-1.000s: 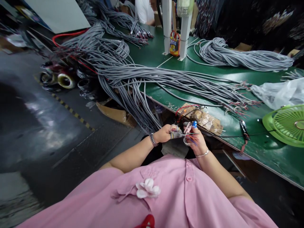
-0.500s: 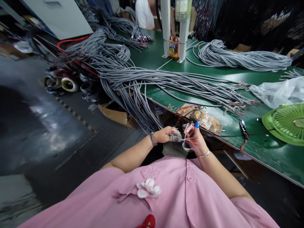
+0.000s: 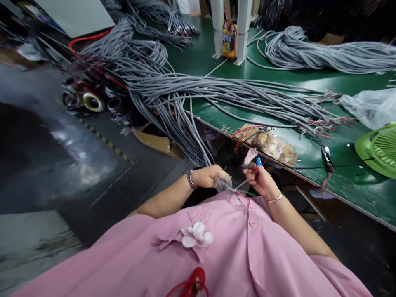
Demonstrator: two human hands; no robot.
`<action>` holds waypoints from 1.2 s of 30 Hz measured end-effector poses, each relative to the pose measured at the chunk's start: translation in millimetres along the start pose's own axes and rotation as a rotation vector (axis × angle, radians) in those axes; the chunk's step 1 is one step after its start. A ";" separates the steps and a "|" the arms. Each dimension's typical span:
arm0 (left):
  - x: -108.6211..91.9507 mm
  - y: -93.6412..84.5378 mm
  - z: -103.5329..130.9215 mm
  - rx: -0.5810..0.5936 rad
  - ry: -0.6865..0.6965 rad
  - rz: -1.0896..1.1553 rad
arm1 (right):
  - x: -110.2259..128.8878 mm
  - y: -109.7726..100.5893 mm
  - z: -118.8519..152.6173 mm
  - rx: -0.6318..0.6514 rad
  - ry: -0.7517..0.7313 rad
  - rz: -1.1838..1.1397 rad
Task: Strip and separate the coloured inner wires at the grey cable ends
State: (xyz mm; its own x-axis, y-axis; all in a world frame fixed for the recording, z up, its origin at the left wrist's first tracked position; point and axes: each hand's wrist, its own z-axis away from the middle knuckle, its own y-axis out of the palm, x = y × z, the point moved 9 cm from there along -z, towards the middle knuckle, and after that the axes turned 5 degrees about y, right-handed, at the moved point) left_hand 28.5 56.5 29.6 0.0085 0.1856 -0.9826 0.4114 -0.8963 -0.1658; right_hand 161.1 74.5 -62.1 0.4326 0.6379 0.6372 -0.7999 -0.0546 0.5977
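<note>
My left hand (image 3: 213, 176) is closed round the end of a grey cable (image 3: 227, 186), beside the front edge of the bench. Thin coloured wires (image 3: 243, 196) fan out of that end, in front of the pink shirt. Just to the right, my right hand (image 3: 261, 179) is closed, with blue tape round one fingertip. From its fingers sticks up a small pale pink tool (image 3: 250, 156), whose exact kind I cannot make out. A whitish strand (image 3: 241, 185) runs between the cable end and the right fingers.
Many grey cables (image 3: 216, 86) lie across the green bench (image 3: 198, 123) and hang over its edge. A taped cardboard piece (image 3: 272, 146), a black-handled tool (image 3: 327, 159) and a green fan (image 3: 380, 150) are to the right. Rolls (image 3: 93, 102) stand on the floor at left.
My hands have moved slightly apart. The coloured wires now point lower, towards the shirt, and the pink tool has swung up away from them. The view has tipped downward.
</note>
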 end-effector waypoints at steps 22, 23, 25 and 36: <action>-4.9 -36.4 20.4 -0.562 0.113 -0.073 | -26.7 50.0 45.4 0.308 0.122 0.774; -6.1 -37.6 21.6 -0.560 0.109 -0.068 | -15.8 38.5 42.7 0.216 0.055 0.855; -8.5 -38.0 23.0 -0.516 0.095 -0.079 | 12.2 10.5 42.0 -0.034 -0.104 0.974; 3.2 -4.8 -2.1 -0.160 -0.023 -0.362 | 20.4 47.2 55.0 -0.009 -0.159 0.720</action>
State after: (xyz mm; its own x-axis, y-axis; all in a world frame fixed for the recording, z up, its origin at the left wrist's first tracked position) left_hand 28.5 62.2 27.4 -0.1830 0.4670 -0.8651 0.5209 -0.7003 -0.4881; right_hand 155.1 42.7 5.9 -0.1466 0.3278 0.9333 -0.9117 -0.4109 0.0012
